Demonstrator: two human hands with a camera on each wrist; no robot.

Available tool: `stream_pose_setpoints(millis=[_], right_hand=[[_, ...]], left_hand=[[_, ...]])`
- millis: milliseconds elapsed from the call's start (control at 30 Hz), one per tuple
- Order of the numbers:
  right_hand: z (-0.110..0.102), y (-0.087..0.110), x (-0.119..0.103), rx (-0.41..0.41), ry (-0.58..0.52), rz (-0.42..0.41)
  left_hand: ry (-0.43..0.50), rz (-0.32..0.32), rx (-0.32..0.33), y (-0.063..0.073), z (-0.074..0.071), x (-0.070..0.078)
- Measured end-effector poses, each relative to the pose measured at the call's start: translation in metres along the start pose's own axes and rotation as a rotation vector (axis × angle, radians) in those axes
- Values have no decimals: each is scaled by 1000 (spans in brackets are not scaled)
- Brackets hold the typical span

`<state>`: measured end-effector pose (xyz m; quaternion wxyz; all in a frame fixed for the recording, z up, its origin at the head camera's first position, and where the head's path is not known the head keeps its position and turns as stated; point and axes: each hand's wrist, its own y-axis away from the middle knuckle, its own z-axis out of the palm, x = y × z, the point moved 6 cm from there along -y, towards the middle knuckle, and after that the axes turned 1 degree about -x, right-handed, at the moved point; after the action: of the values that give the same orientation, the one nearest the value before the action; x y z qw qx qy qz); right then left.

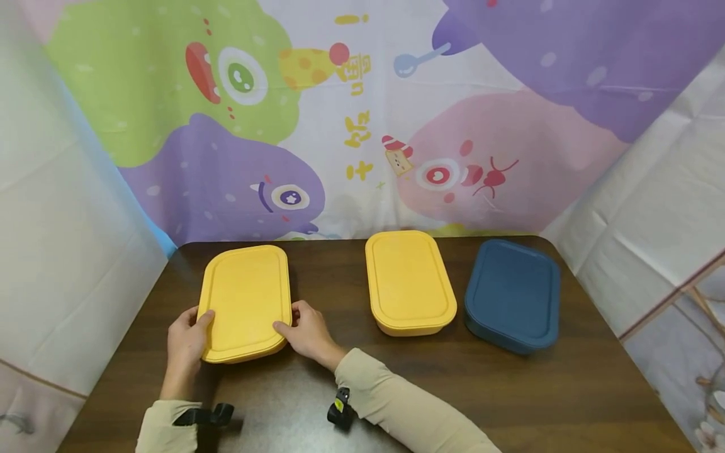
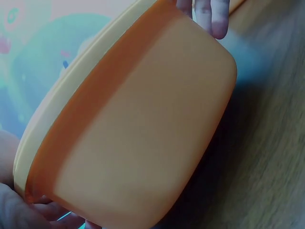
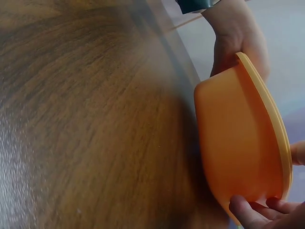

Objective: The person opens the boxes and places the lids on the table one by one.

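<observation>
Sleeves (image 1: 421, 406) nearest; both hands (image 1: 188, 340) (image 1: 309, 330) pinch leftmost yellow box (image 1: 247, 302) by long sides, long axis running near to far.

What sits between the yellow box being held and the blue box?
In the head view, the right hand on the held yellow box, then the second yellow box; between that and the blue box, only a strip of brown tabletop.

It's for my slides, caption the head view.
Both hands hold a yellow lidded box, left of another yellow box and a blue box.
</observation>
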<state>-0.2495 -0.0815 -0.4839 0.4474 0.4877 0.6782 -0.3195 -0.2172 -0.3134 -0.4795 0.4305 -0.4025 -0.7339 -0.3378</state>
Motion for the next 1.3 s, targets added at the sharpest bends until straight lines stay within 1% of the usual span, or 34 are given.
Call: stream_pose_setpoints(millis=[400, 667, 767, 1033, 1200, 1300], right_hand=[[5, 0, 0, 4, 22, 10], [6, 2, 0, -21, 26, 37], [7, 2, 2, -21, 19, 41], [5, 4, 3, 10, 11, 30], [1, 3, 2, 31, 14, 22], [-2, 3, 3, 43, 24, 10]], left_hand=[[0, -11, 10, -3, -1, -9], [13, -21, 10, -1, -1, -12], [3, -20, 14, -2, -1, -12], [-2, -4, 25, -4, 1, -10], [13, 8, 21, -6, 4, -5], [21, -1, 17, -6, 7, -4]])
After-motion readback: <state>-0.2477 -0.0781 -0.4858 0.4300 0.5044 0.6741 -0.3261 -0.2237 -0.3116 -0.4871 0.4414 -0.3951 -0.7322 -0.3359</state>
